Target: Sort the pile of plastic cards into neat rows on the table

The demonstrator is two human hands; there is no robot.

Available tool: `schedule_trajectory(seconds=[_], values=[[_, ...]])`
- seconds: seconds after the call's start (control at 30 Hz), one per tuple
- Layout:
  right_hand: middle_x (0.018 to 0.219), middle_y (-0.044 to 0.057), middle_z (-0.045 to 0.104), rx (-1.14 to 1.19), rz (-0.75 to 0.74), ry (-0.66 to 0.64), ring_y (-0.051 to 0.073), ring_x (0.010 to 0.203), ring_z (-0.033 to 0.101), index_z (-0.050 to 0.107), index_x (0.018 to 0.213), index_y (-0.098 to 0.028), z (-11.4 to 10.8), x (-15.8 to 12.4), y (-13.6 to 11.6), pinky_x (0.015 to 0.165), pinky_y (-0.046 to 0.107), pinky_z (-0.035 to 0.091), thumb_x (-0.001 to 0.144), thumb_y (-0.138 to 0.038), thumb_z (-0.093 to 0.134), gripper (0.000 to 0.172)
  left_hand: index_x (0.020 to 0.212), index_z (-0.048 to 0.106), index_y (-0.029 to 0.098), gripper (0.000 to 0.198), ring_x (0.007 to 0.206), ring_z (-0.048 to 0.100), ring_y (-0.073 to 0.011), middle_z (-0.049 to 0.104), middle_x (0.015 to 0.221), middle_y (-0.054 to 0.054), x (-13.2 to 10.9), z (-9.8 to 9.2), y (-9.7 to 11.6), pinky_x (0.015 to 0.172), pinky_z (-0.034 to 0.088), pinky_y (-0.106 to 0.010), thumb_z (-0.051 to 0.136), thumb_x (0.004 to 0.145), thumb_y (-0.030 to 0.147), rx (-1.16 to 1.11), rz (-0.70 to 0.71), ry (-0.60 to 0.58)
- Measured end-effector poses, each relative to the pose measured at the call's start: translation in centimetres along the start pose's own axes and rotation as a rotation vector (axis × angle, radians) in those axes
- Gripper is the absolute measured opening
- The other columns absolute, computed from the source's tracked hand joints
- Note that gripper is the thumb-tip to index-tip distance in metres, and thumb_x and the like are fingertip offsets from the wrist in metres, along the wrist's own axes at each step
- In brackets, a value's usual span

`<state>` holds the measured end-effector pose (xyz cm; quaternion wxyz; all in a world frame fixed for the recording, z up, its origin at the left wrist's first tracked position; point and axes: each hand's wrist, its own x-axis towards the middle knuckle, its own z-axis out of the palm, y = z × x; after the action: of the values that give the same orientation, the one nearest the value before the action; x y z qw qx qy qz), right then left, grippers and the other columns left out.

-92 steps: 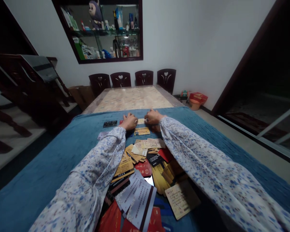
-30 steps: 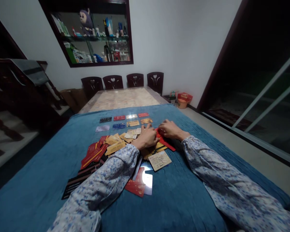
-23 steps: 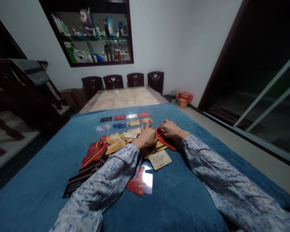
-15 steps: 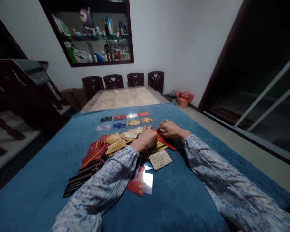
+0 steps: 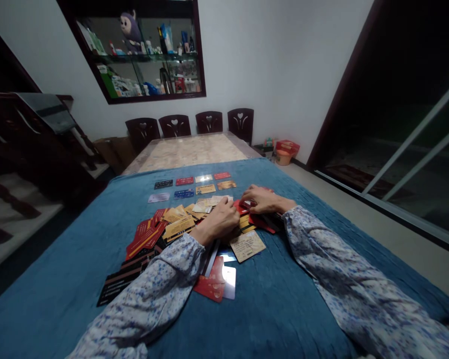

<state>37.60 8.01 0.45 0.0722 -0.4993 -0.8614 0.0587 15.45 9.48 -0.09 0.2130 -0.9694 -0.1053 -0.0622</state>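
A loose pile of plastic cards (image 5: 164,234), gold, red, black and white, lies on a blue cloth (image 5: 277,299). My left hand (image 5: 219,219) rests curled on the right part of the pile, fingers closed over cards beneath it. My right hand (image 5: 260,198) lies just beside it, fingers bent and pinching a red card (image 5: 260,223) at the pile's right edge. Beyond the pile, two short rows of single cards (image 5: 194,185) lie laid out side by side. Both arms wear white sleeves with small blue flowers.
Past the cloth the bare marble tabletop (image 5: 189,152) runs to several dark chairs (image 5: 189,124) at the wall. A glass wall cabinet (image 5: 142,50) hangs above. A dark stair rail (image 5: 30,129) stands left, a sliding glass door (image 5: 415,144) right, a red basin (image 5: 286,149) on the floor.
About three seconds ago both hands reached far out to the laid-out rows. They have since pulled back to the pile. Over the last second the left hand slid slightly nearer; the right stayed on the red card.
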Motion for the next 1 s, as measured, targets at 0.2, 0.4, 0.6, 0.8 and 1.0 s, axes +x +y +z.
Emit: schedule_trajectory(seconds=[0.2,0.4,0.6,0.8,1.0], values=[[0.106,0.009,0.076,0.046,-0.057,0.032,0.027,0.101,0.058,0.079,0.107,-0.019,0.3,0.3,0.1,0.093,0.040,0.044,0.071,-0.016,0.065,0.039,0.089,0.068,0.011,0.018,0.086,0.061,-0.0239,0.069,0.085,-0.012,-1.3,0.3,-1.0,0.075,0.042,-0.038,0.053,0.099,0.014,0.092,0.045,0.132],[0.098,0.009,0.076,0.088,-0.092,0.087,0.026,0.096,0.059,0.080,0.102,-0.019,0.6,0.7,0.0,0.089,0.038,0.045,0.074,-0.016,0.065,0.032,0.088,0.065,0.014,0.018,0.084,0.061,-0.0240,0.070,0.086,-0.011,-1.9,0.7,-2.0,0.078,0.044,-0.039,0.050,0.098,0.012,0.036,-0.076,0.164],[0.088,0.008,0.073,0.133,-0.035,0.132,0.022,0.087,0.060,0.079,0.094,-0.016,0.3,0.6,-0.6,0.078,0.029,0.044,0.074,-0.009,0.062,0.027,0.091,0.068,0.015,0.021,0.087,0.063,-0.0234,0.071,0.090,-0.010,-2.2,0.7,-2.4,0.082,0.048,-0.038,0.048,0.093,0.007,-0.170,-0.271,0.151],[0.089,0.006,0.067,0.130,0.010,0.157,0.018,0.079,0.058,0.077,0.096,-0.014,0.1,0.3,-1.0,0.073,0.026,0.041,0.075,-0.014,0.065,0.024,0.108,0.070,0.016,0.031,0.095,0.067,-0.0242,0.074,0.100,-0.011,-2.5,0.5,-2.5,0.088,0.051,-0.039,0.051,0.085,0.005,-0.365,-0.383,0.175],[0.088,0.005,0.068,0.143,0.005,0.160,0.018,0.081,0.058,0.074,0.093,-0.015,0.0,0.2,-1.2,0.075,0.027,0.040,0.073,-0.012,0.066,0.021,0.119,0.068,0.016,0.043,0.096,0.069,-0.0249,0.075,0.102,-0.012,-2.6,0.7,-2.8,0.090,0.054,-0.039,0.052,0.080,0.003,-0.445,-0.448,0.189]])
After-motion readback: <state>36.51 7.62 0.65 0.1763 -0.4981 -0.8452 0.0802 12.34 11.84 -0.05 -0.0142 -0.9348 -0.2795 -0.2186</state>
